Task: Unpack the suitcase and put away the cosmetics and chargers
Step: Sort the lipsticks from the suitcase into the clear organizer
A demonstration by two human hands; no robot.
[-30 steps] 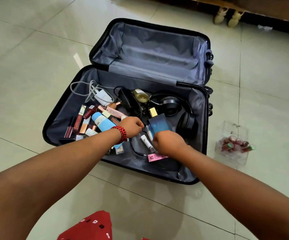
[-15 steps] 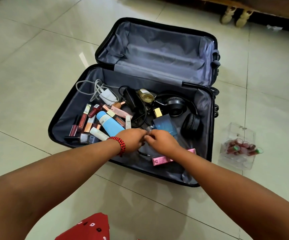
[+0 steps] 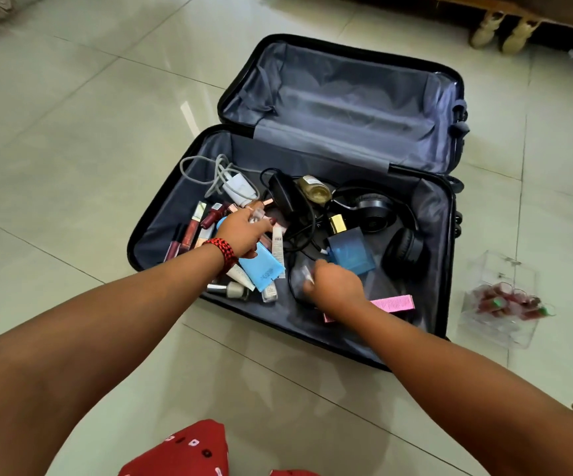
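Note:
The black suitcase point(image 3: 133, 250) lies open on the floor, its grey-lined lid point(image 3: 346, 97) leaning back. Inside are a white charger point(image 3: 240, 187) with its cable, a black charger point(image 3: 283, 195), black headphones point(image 3: 381, 218), a blue perfume bottle point(image 3: 352, 254), a blue tube point(image 3: 262, 267), lip glosses point(image 3: 188, 231) and a pink box point(image 3: 396, 302). My left hand point(image 3: 243, 235), with a red bracelet, is over the cosmetics pile and pinches a small clear bottle point(image 3: 254, 219). My right hand point(image 3: 338, 286) is blurred and grips a small tube point(image 3: 306, 275).
A clear acrylic box point(image 3: 499, 334) holding several lipsticks stands on the tiles right of the suitcase. Carved furniture legs point(image 3: 501, 32) are at the far right. Red patterned cloth point(image 3: 182, 451) shows at the bottom edge.
My hands were together at the suitcase's middle. The left one has moved left onto the cosmetics pile; the right one has drawn back slightly with the small tube.

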